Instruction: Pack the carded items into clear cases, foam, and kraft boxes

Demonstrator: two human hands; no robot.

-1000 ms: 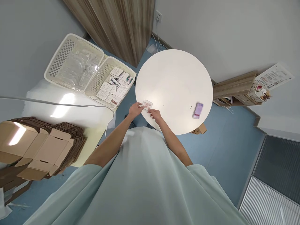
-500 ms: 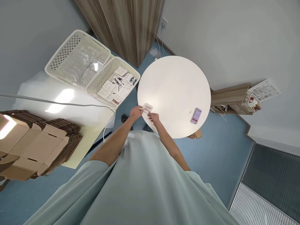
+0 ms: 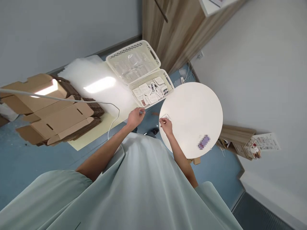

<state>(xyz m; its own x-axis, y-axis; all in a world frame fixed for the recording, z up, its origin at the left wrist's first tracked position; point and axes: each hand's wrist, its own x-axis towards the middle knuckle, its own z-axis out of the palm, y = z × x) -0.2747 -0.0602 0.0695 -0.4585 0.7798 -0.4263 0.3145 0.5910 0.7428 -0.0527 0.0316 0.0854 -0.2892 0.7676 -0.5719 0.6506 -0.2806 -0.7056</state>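
My left hand (image 3: pixel 136 118) is in the air between the baskets and the round white table (image 3: pixel 194 108). Its fingers are bent, with a gap to the thumb, and nothing shows in them. A small white card with a printed pattern (image 3: pixel 166 116) is at the table's left edge. My right hand (image 3: pixel 166 125) covers the card's near side, fingers curled together at the tips. Whether they grip the card or something small is hidden. Beyond my left hand, a cream plastic basket (image 3: pixel 170 83) holds several white cards with small items on them.
A second cream basket (image 3: pixel 110 65) with clear plastic packaging stands behind the first. Flattened cardboard boxes (image 3: pixel 62 118) are stacked at left, with a grey cable (image 3: pixel 96 102) crossing above them. A blurred purple object (image 3: pixel 204 142) lies on the table. A wooden cabinet (image 3: pixel 177 32) stands behind.
My view has turned left. My left hand has let go of the patterned card and moved away toward the basket. My right hand stays at the card, its fingers now farther left across it.
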